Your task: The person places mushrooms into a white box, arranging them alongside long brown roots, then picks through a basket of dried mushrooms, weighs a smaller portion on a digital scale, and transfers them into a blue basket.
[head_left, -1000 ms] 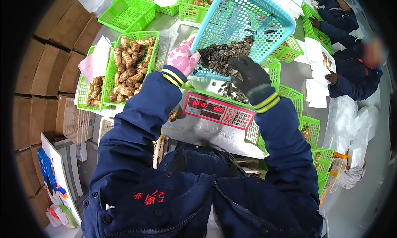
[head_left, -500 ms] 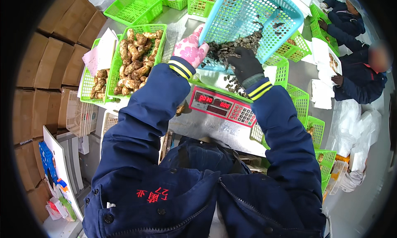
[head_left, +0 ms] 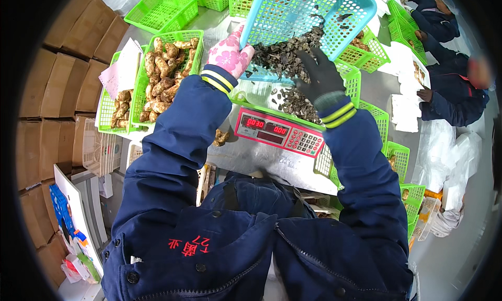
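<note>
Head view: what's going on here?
A person's left hand, in a pink flowered glove, grips a tilted blue basket by its rim. The right hand, dark-gloved, is at the dark pieces inside. A smaller pile lies just behind the scale's red panel; whether the right hand holds any pieces is hidden.

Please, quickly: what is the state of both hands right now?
Left pink-gloved hand: closed, holding the light-blue perforated plastic basket by its edge.
Right black-gloved hand: at dark shrivelled pieces; grip cannot be told.
</note>
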The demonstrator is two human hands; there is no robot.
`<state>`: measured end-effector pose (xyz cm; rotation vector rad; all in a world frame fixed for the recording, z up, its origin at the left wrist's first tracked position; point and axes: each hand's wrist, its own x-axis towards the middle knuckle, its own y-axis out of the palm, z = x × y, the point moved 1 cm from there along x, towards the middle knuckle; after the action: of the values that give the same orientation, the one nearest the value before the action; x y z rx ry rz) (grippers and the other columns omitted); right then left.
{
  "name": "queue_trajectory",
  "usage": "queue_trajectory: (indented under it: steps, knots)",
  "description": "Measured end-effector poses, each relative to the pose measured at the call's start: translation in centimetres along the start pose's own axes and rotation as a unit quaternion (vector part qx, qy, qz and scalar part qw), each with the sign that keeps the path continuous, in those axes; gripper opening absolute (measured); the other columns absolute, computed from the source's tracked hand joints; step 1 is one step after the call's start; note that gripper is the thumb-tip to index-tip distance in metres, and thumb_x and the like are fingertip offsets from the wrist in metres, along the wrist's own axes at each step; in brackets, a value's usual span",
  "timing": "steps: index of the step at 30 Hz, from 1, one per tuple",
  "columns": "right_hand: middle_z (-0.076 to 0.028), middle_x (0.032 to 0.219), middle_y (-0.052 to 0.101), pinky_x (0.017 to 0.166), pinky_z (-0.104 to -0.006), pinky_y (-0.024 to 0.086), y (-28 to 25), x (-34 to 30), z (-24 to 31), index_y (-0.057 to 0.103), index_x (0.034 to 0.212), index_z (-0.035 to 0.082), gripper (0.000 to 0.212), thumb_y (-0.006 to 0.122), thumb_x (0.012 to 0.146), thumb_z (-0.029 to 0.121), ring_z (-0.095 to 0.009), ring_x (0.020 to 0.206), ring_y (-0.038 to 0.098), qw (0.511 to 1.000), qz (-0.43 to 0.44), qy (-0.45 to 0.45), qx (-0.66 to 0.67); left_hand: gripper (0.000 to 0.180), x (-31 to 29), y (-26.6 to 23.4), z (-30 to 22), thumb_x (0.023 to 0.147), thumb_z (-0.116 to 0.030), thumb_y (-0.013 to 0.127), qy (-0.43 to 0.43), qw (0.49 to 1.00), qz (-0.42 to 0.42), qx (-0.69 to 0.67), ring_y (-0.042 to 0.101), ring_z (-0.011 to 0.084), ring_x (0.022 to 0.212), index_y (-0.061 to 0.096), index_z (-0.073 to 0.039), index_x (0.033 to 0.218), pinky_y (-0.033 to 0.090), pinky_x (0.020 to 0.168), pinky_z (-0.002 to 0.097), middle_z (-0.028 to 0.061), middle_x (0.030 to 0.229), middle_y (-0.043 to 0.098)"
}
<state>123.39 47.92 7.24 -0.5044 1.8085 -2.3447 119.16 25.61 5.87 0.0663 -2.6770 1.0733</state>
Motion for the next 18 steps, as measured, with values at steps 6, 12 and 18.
queue_trajectory:
  steps: [6,12,18]
  knots:
    - [-0.016,0.132,0.028,0.078,-0.0462,0.049,2.0,3.1,2.0,0.037,0.128,0.025,0.072,0.073,0.065,0.034,-0.041,0.098,0.05,0.977,-0.007,0.167,-0.129,0.036,-0.7,0.5,-0.2,0.079,-0.021,0.054,0.009,0.998,0.005,-0.054,0.059,0.0352,0.081,0.053,-0.005,0.111,0.045,0.072,0.0401,0.0184,0.086,0.062]
    - [-0.008,0.11,0.048,0.077,-0.0422,0.049,5.2,3.4,-0.6,0.06,0.096,0.02,0.028,0.066,0.068,0.017,-0.032,0.097,0.053,0.995,-0.044,0.088,0.018,0.039,-1.3,0.0,-0.3,0.079,-0.017,0.055,0.011,0.999,-0.021,-0.04,0.06,0.0344,0.081,0.051,-0.006,0.116,0.046,0.071,0.0386,0.0181,0.089,0.062]
    - [-0.008,0.099,0.052,0.074,-0.0367,0.048,3.9,0.7,-1.5,0.063,0.085,0.017,0.018,0.06,0.07,0.008,-0.028,0.087,0.057,0.986,-0.006,-0.049,0.156,0.042,-0.8,0.0,0.7,0.077,-0.021,0.056,0.01,0.999,-0.023,-0.02,0.06,0.0331,0.079,0.051,-0.009,0.117,0.047,0.072,0.0399,0.0152,0.085,0.063]
